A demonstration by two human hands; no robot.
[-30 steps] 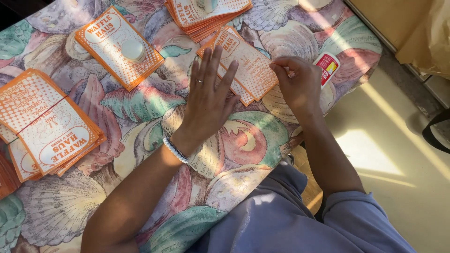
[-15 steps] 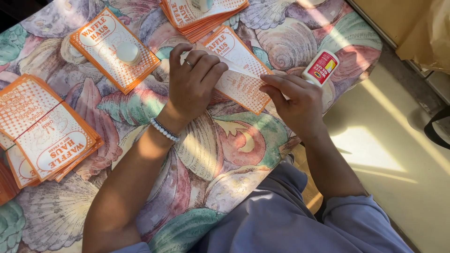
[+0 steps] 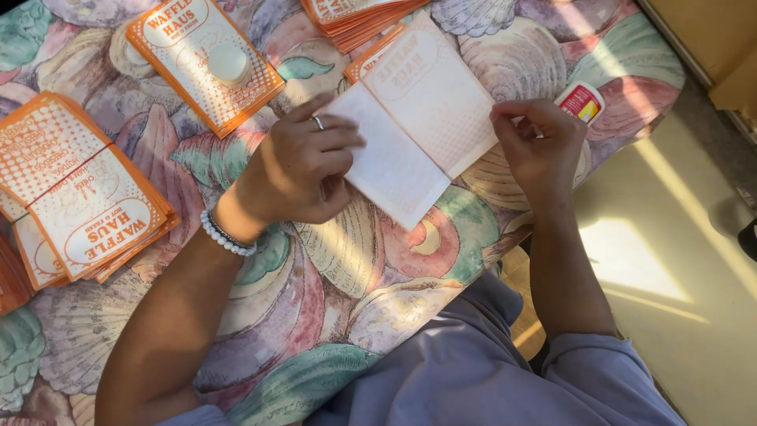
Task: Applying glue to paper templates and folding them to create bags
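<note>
From the head view, a pale folded paper sheet (image 3: 418,134) lies open on the shell-patterned tablecloth (image 3: 331,315), printed side down, its orange print showing faintly through. It looks light, thin and floppy, easy to crease or tear, so I judge the edges and the fold line the best places to hold it. The left hand (image 3: 303,170), ring on one finger, curls half-closed over the sheet's left edge, fingertips pinning it down. The right hand (image 3: 536,146) pinches the sheet's right edge, fingers nearly shut. Just right of the sheet stands a small red-and-white glue bottle (image 3: 579,101); left of it lie stacks of orange printed cards (image 3: 87,205), one topped by a round white disc (image 3: 229,63).
</note>
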